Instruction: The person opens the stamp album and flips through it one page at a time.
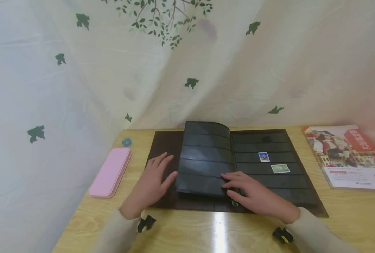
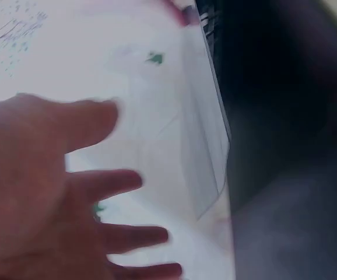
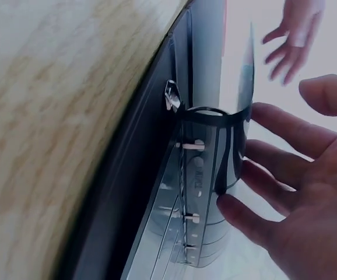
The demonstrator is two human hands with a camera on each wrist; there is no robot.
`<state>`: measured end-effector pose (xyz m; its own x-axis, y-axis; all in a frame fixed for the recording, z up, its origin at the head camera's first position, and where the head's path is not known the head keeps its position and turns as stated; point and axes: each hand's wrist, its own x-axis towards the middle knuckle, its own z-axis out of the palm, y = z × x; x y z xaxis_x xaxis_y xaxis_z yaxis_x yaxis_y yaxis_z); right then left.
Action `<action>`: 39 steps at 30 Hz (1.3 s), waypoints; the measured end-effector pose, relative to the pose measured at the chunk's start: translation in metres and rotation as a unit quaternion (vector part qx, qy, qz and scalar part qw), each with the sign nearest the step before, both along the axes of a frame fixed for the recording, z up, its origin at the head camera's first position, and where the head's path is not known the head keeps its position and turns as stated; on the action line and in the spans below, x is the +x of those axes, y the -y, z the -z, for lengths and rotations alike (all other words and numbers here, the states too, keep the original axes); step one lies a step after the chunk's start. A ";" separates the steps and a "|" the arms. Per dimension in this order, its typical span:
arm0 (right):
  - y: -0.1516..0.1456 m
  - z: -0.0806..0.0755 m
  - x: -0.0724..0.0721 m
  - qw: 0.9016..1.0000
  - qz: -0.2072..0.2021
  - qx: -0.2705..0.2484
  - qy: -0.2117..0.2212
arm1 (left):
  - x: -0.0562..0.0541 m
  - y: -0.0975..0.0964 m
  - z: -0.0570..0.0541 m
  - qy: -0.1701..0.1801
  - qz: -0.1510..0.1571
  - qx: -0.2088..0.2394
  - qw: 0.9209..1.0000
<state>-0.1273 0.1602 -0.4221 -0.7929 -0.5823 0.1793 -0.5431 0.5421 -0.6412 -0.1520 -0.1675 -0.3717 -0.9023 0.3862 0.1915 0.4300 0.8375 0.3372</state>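
Observation:
A dark stamp album (image 1: 163,140) lies open on the table, its rings (image 3: 193,146) showing in the right wrist view. One black pocket page (image 1: 206,151) stands raised and bowed at the spine, over the left side. My left hand (image 1: 151,184) is by the page's left edge, above the cover, with fingers spread and nothing held. My right hand (image 1: 257,195) touches the lower right part of the bowed page with extended fingertips. On the right-hand page (image 1: 269,181) sit a blue stamp (image 1: 264,157) and a green stamp (image 1: 280,168).
Left of the album lies a pink case (image 1: 110,172), with a small blue round object (image 1: 126,142) behind it. An illustrated book (image 1: 349,154) lies on the right. Behind the wooden table (image 1: 181,232) hangs a pale leaf-patterned curtain (image 1: 162,77).

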 end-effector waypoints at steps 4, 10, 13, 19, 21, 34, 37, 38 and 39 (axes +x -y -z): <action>0.005 -0.001 -0.003 1.000 -0.017 0.018 -0.018 | -0.002 -0.017 0.020 0.084 0.024 -0.093 0.992; 0.004 -0.001 -0.002 0.998 -0.036 0.041 -0.029 | -0.006 -0.037 0.049 0.135 0.018 -0.171 0.976; 0.000 0.001 -0.004 0.999 -0.015 0.033 -0.017 | -0.007 -0.041 0.056 0.139 0.013 -0.190 0.972; -0.012 0.011 -0.014 0.994 0.095 0.051 0.011 | -0.009 -0.043 0.061 0.145 0.011 -0.192 0.970; -0.016 0.014 -0.017 0.993 0.095 0.063 0.030 | -0.009 -0.042 0.061 0.144 0.011 -0.191 0.971; -0.013 0.018 -0.018 0.993 0.089 0.066 0.031 | -0.006 -0.041 0.058 0.117 0.009 -0.202 0.972; -0.010 0.018 -0.017 0.992 0.096 0.073 0.027 | -0.006 -0.040 0.057 0.118 0.009 -0.200 0.973; -0.009 0.017 -0.017 0.992 0.098 0.077 0.026 | -0.006 -0.040 0.058 0.118 0.010 -0.200 0.973; -0.008 0.017 -0.017 0.991 0.101 0.081 0.025 | -0.007 -0.039 0.058 0.118 0.010 -0.199 0.973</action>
<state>-0.1445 0.1679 -0.4393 -0.9016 -0.4293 0.0534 -0.3827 0.7339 -0.5612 -0.1586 -0.1284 -0.4297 -0.8944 0.4055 -0.1888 0.3976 0.9141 0.0798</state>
